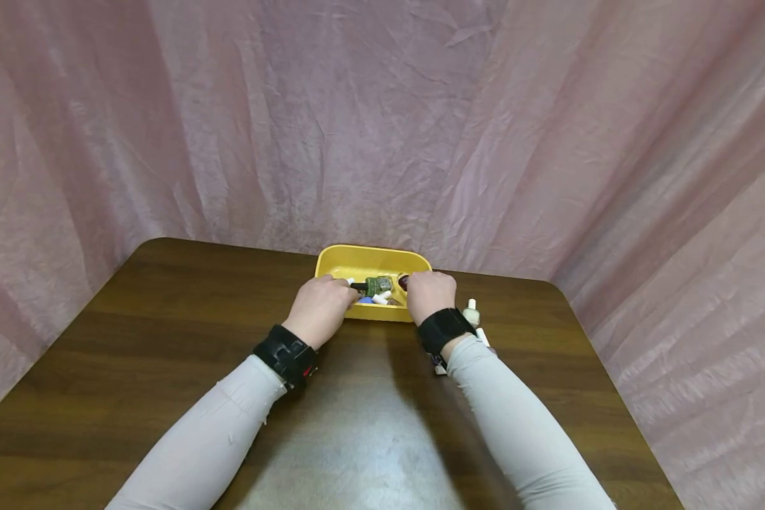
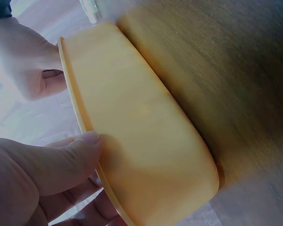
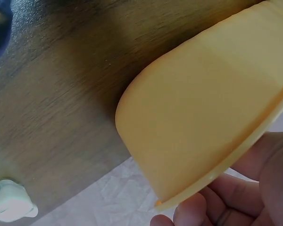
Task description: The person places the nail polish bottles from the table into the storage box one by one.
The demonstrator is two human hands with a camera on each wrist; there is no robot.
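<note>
Nearest are two pale grey sleeves (image 1: 204, 432), reaching forward over a dark wood-grain table (image 1: 134, 340), each ending in a black wristband (image 1: 287, 356), probably worn to carry a wrist camera. Just past the right wristband, small nail polish bottles stand or lie on the wood: something dark and white (image 1: 440, 367) partly covered by the wrist, a white cap (image 1: 482, 336) showing past the forearm, and an upright cream bottle (image 1: 472, 313) beside the right hand.

The hands come next, one at each end of the yellow plastic bin (image 1: 379, 312), which rests near the table's far edge. The left hand (image 1: 321, 303) pinches the near rim, thumb pressed to the outer wall and fingers inside, a hold that would steady the bin. The right hand (image 1: 432, 292) reaches over the right end with fingers curled; whether they grip the rim or the dark red bottle (image 1: 404, 282) right beside them, I cannot tell.

Inside, a green bottle (image 1: 378, 285) lies on its side, its black cap toward the left hand. White caps (image 1: 381, 299) and a blue piece (image 1: 365, 300) sit nearer the front wall, which likely keeps such round-sided things from rolling away. Behind hangs a pink curtain (image 1: 370, 127).
</note>
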